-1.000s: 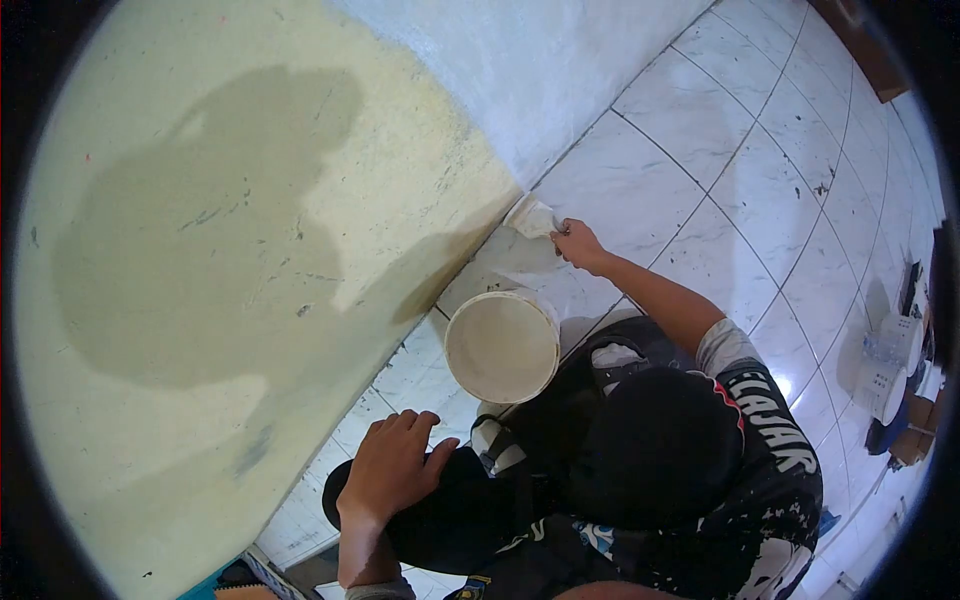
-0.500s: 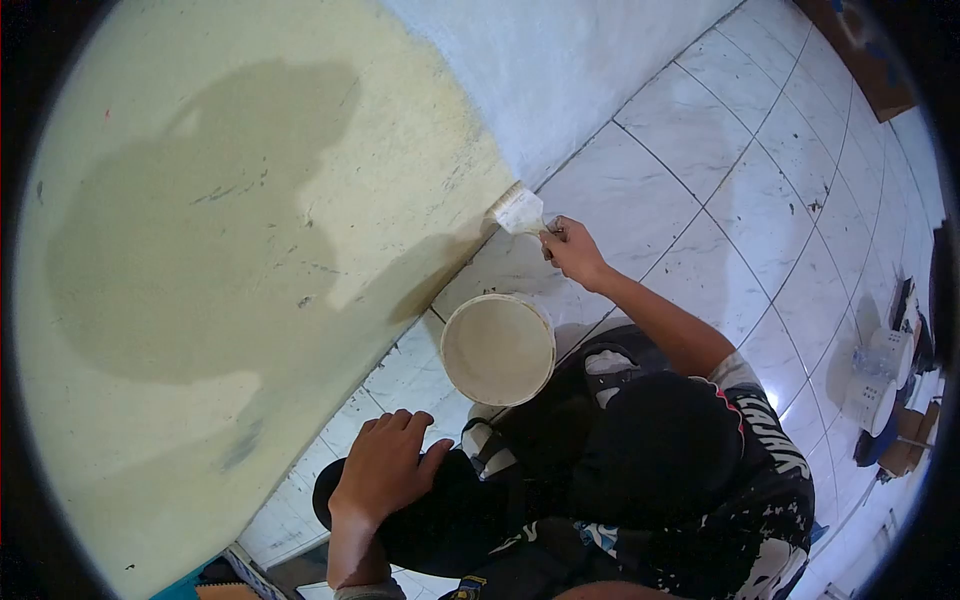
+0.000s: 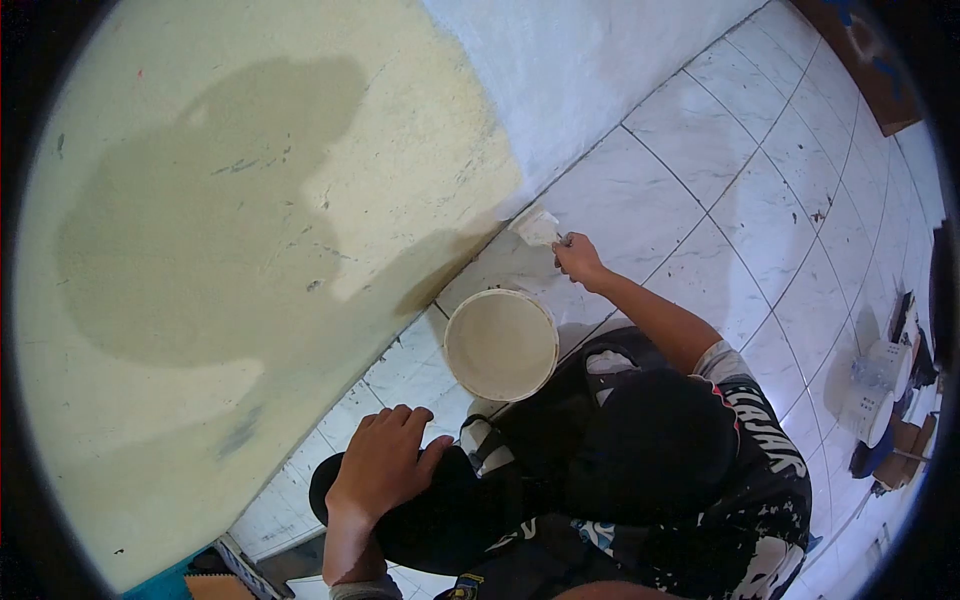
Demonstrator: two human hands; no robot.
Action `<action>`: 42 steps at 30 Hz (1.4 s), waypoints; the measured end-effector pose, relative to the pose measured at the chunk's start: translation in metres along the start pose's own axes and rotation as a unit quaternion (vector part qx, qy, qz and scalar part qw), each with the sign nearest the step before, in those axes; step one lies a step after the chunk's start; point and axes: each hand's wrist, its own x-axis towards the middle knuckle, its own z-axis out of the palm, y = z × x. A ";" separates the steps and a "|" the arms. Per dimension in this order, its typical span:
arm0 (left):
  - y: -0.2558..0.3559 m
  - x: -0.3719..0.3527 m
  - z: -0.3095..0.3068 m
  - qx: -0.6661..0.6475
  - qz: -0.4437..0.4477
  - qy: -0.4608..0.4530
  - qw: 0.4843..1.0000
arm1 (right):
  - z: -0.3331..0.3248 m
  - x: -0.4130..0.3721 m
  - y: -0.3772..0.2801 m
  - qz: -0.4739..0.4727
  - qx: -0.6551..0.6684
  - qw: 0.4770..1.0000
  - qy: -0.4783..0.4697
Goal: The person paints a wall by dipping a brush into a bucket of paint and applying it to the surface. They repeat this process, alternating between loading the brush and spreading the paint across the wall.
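My right hand (image 3: 578, 260) grips the handle of a paintbrush (image 3: 536, 228), its wide bristles whitish and pointing at the foot of the wall. The brush is close to the line where the wall (image 3: 400, 200) meets the floor, just under the lower corner of the white-painted area (image 3: 560, 80). Below the brush stands a round bucket (image 3: 500, 345) with pale, cream-looking contents. My left hand (image 3: 385, 460) lies over my black-clad left knee, holding nothing, its thumb apart from the fingers.
White floor tiles (image 3: 690, 150) with dark joints and specks spread to the right. A brown box-like object (image 3: 865, 60) is at the upper right. White perforated items (image 3: 872, 395) stand at the right edge. A teal object (image 3: 170, 578) lies at the lower left.
The brush in my right hand has moved down and slightly right, from the wall's bottom edge toward the floor. White now reaches lower at that corner. My left hand stays on the knee.
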 end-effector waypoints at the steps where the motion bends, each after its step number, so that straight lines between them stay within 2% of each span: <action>1: -0.001 0.000 0.001 -0.001 -0.001 -0.002 1.000 | 0.002 0.003 0.002 -0.002 -0.001 1.000 0.005; 12: -0.003 0.002 -0.001 0.007 -0.006 -0.025 1.000 | 0.006 0.013 -0.005 -0.004 -0.037 0.999 0.010; 15: -0.001 0.002 -0.002 0.000 -0.008 -0.030 1.000 | 0.005 0.011 -0.008 -0.017 -0.021 1.000 0.011; 17: -0.003 0.002 0.001 0.011 -0.005 -0.021 1.000 | 0.003 0.006 -0.019 -0.021 0.040 0.999 -0.016; 21: -0.003 0.001 0.003 0.008 0.008 0.009 1.000 | -0.010 -0.043 -0.074 -0.043 0.070 0.996 -0.029; 23: -0.001 0.001 0.000 0.008 0.005 0.006 1.000 | -0.022 -0.085 -0.107 -0.078 0.144 0.985 -0.049; 26: -0.003 0.002 -0.002 0.001 -0.009 -0.015 1.000 | -0.040 -0.120 -0.132 -0.124 0.151 0.978 -0.074; 30: 0.000 -0.001 -0.007 0.005 -0.006 -0.010 1.000 | -0.032 -0.107 -0.095 -0.119 0.135 0.982 -0.055; 32: 0.001 -0.004 -0.006 0.006 -0.003 -0.003 1.000 | -0.023 -0.080 -0.061 -0.077 0.067 0.995 -0.005; 35: -0.001 -0.006 -0.004 0.003 -0.009 -0.009 1.000 | -0.005 -0.033 -0.020 -0.061 0.002 0.998 0.034; 42: 0.000 -0.005 -0.004 0.002 -0.009 -0.014 1.000 | 0.023 0.003 -0.009 -0.031 -0.034 0.999 0.021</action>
